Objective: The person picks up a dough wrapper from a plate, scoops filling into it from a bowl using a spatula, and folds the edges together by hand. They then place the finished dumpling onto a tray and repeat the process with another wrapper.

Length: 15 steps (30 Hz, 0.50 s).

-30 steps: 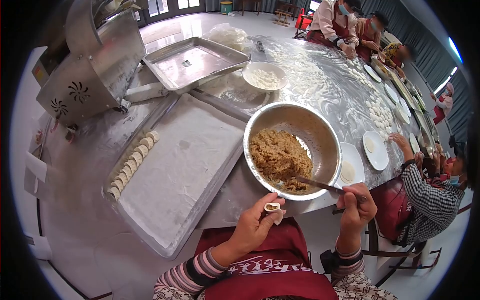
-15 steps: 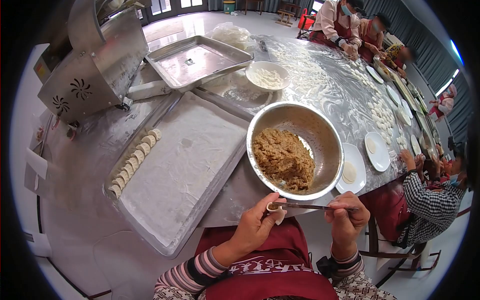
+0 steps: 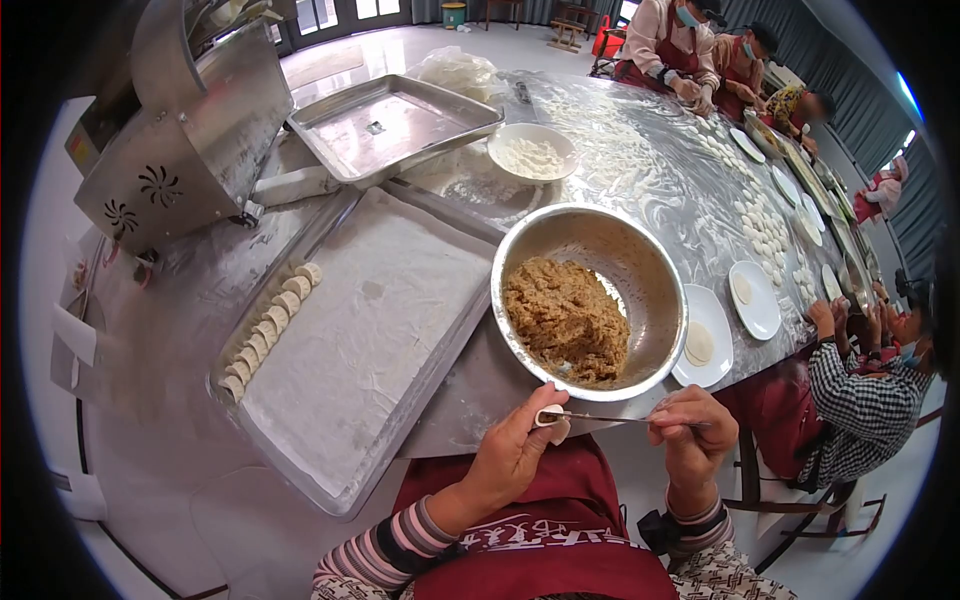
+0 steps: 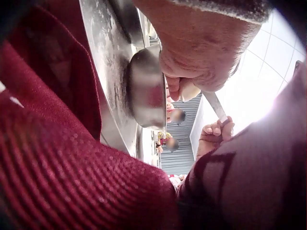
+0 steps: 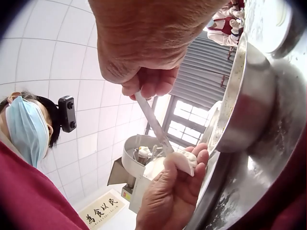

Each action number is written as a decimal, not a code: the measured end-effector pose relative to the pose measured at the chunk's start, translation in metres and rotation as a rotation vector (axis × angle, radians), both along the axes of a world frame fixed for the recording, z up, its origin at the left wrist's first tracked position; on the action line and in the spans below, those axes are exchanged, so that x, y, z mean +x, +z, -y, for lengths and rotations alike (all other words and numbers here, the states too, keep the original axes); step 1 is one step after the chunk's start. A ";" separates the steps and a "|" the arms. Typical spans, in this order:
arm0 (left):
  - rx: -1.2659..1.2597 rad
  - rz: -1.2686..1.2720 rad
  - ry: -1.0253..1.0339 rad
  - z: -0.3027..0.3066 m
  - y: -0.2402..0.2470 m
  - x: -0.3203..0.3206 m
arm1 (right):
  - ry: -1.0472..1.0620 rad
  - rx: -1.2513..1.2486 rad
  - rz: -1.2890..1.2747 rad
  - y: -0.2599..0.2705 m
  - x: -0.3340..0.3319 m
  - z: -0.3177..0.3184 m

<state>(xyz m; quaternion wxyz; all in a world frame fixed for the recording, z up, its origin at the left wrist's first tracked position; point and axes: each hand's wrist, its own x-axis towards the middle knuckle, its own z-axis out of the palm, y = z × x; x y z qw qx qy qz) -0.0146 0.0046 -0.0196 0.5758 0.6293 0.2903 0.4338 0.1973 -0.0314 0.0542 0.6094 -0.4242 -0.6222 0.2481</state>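
In the head view the left hand (image 3: pixel 502 462) holds a folded dough wrapper (image 3: pixel 553 424) between thumb and fingers, in front of the metal bowl's near rim. The right hand (image 3: pixel 692 436) pinches a thin flat stick (image 3: pixel 610 418), whose far end is at the wrapper's opening. From the right wrist view, the stick (image 5: pixel 152 120) reaches down to the wrapper (image 5: pixel 181 162), which rests on the left hand's (image 5: pixel 168 196) fingers. Brown filling (image 3: pixel 568 318) lies in the metal bowl (image 3: pixel 652 262). The left wrist view shows the wrapper (image 4: pixel 188 91) only partly, behind the left hand (image 4: pixel 206 48).
Left of the bowl, a lined tray (image 3: pixel 350 340) carries a row of dumplings (image 3: pixel 268 326). Behind are an empty metal tray (image 3: pixel 385 125) and a flour bowl (image 3: pixel 532 155). Plates (image 3: pixel 708 318) with wrappers stand at the right, near a person in a checked shirt (image 3: pixel 858 412).
The right hand has brought the stick from the filling bowl leftward and down to the wrapper; over the last half second it has tilted slightly. The left hand has stayed nearly still.
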 end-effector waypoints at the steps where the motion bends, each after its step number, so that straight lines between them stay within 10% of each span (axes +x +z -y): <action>1: 0.001 -0.001 -0.001 0.000 0.001 -0.001 | 0.006 -0.023 0.000 0.000 0.001 0.000; 15: -0.072 -0.067 -0.063 -0.003 0.006 -0.005 | 0.060 -0.701 -0.844 -0.024 0.013 -0.014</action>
